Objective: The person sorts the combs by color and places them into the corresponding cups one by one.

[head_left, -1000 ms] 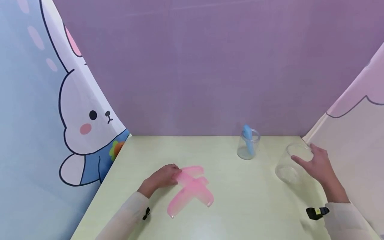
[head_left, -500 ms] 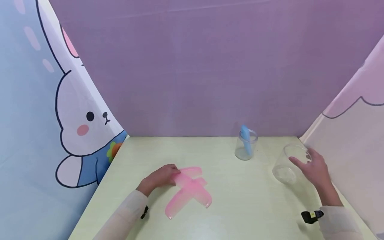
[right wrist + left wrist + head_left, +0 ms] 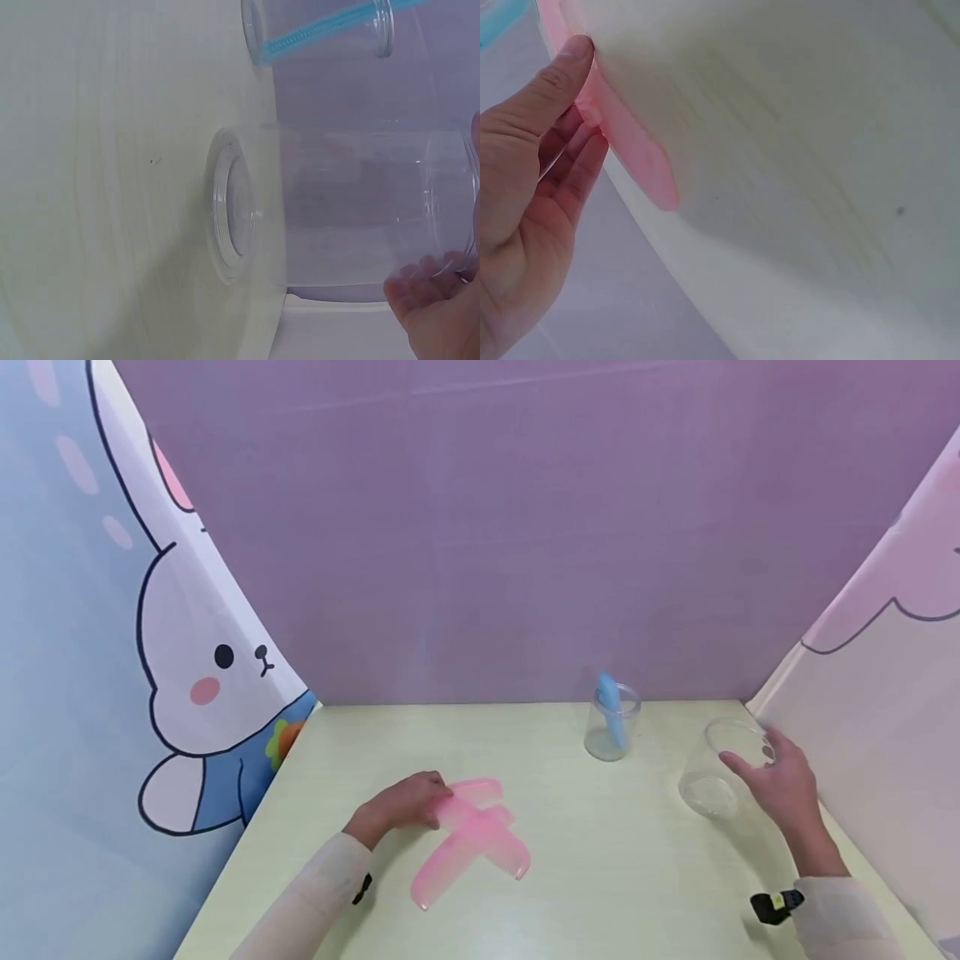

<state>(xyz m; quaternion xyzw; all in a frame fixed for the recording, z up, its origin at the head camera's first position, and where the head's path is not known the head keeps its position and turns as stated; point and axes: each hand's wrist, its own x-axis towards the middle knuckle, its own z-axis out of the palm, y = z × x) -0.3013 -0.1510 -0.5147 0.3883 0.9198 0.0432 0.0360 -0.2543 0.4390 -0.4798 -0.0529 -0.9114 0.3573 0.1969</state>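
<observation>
Slippage looks the main risk: the left hand (image 3: pixel 412 802) pinches the edge of some crossed, translucent pink plastic combs (image 3: pixel 477 833) on the pale counter (image 3: pixel 585 885), and as I cannot tell how many it has, a careless lift could drag or scatter the rest. The right hand (image 3: pixel 787 779) grips the rim of a wide, clear, cylindrical jar (image 3: pixel 705 772); a sideways pull so high could tip it. Whether its base sits flat is unclear. Swung leftward, it might knock over the smaller clear jar (image 3: pixel 597 745) nearby, with its leaning blue comb-like piece (image 3: pixel 610 697).
</observation>
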